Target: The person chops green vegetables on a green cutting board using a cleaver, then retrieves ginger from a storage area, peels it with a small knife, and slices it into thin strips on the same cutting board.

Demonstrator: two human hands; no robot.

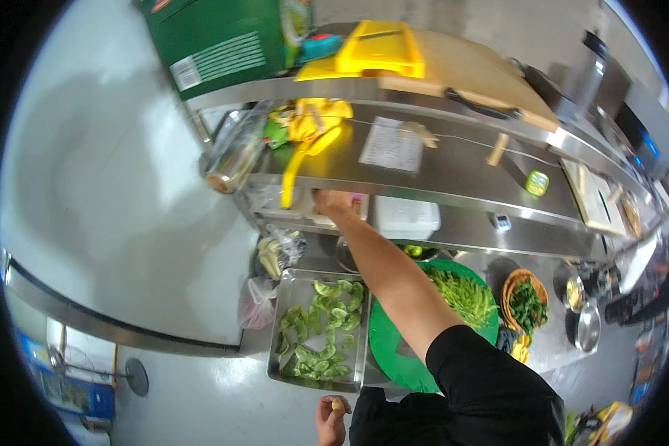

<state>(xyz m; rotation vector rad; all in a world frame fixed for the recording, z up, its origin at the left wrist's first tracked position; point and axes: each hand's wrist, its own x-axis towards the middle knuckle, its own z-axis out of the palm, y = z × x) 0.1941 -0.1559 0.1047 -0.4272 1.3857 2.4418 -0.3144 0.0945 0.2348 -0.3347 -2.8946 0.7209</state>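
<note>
My right hand (334, 202) reaches over the green round cutting board to the lower wire-level shelf, at a white container (358, 205). The upper shelf's edge hides its fingers, so its hold cannot be told. Near my body, my left hand (331, 419) is curled around a small pale yellow piece (338, 402), too small to name surely. In front of me a metal tray (318, 274) holds flat green bean pods (329, 350). On the green cutting board (387, 348) lies a heap of cut green vegetable (461, 295). Part of a knife blade (406, 349) shows beside my forearm.
Plastic bags of food (281, 251) stand left of the tray. Right of the board are a basket of leafy greens (527, 304) and metal bowls (588, 326). A lidded plastic container (407, 216) stands on the lower shelf. Steel shelf edges (423, 192) overhang the worktop.
</note>
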